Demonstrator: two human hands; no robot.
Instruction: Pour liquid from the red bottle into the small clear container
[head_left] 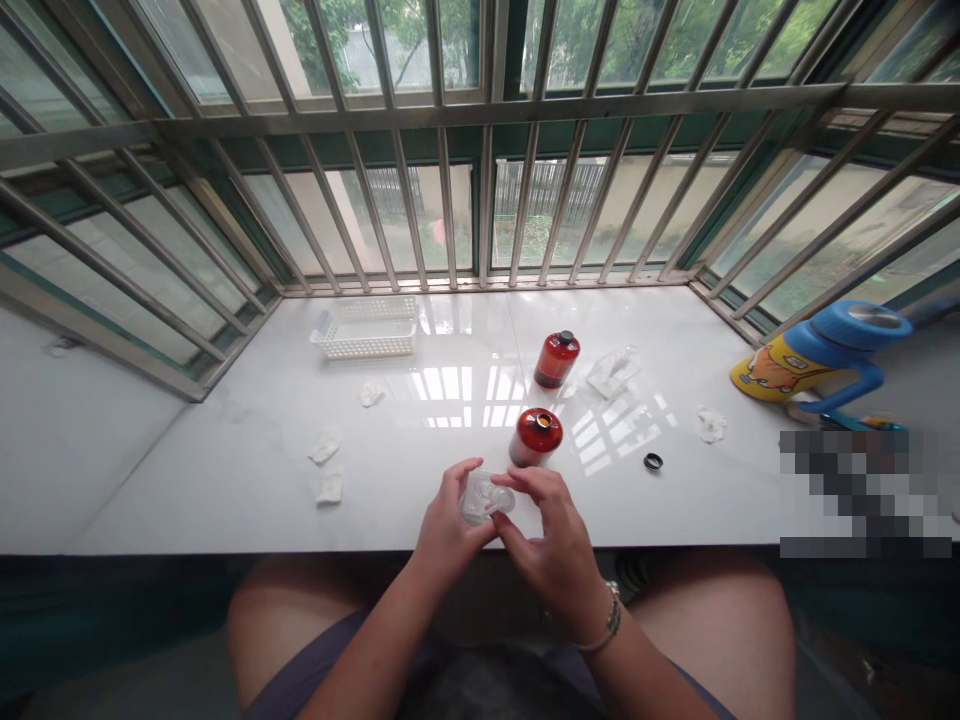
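My left hand [448, 515] grips a small clear plastic cup [475, 497] above the front edge of the white counter. The fingers of my right hand [546, 520] close on a small clear round plastic piece [502, 499] at the cup's side; I cannot tell if the two are joined. Just beyond my hands stands a red bottle [537, 437] with its neck uncovered. Behind it a second red bottle [557, 360] wears a black cap. A black ring-shaped cap [653, 462] lies on the counter to the right.
A white perforated basket [364, 330] sits at the back left. Crumpled tissues [324, 447] lie at left, another tissue [711, 424] at right. A clear plastic bag [611, 373] rests beside the bottles. A blue and yellow flask [817, 350] stands far right. Metal bars [486, 200] line the window.
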